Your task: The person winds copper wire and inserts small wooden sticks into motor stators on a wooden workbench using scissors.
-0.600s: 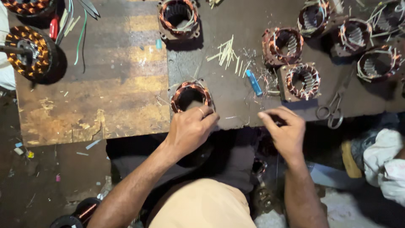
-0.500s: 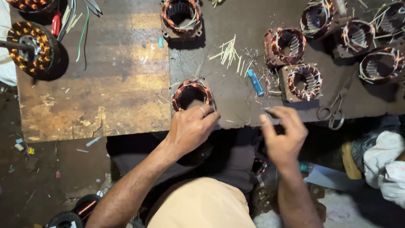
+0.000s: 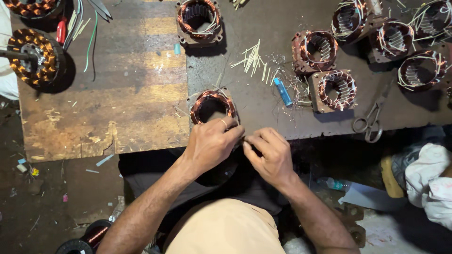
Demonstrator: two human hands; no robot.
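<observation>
Both hands met at the near edge of the worktop point(image 3: 141, 117), just below a copper-wound stator point(image 3: 213, 107). The left hand point(image 3: 212, 143) rested against the stator's near rim, fingers curled, while the right hand point(image 3: 268, 155) pinched something fine between thumb and forefinger, probably a wire end, though it was too small to tell. The step looked like dressing or tying a winding lead. The next move would call for steady tension and a close grip. Scissors point(image 3: 372, 120) lay well off to the right, a blue tube point(image 3: 283, 91) beyond the right hand.

Copper-brown stator point(image 3: 213, 106), seemingly blue tube point(image 3: 283, 91)
</observation>
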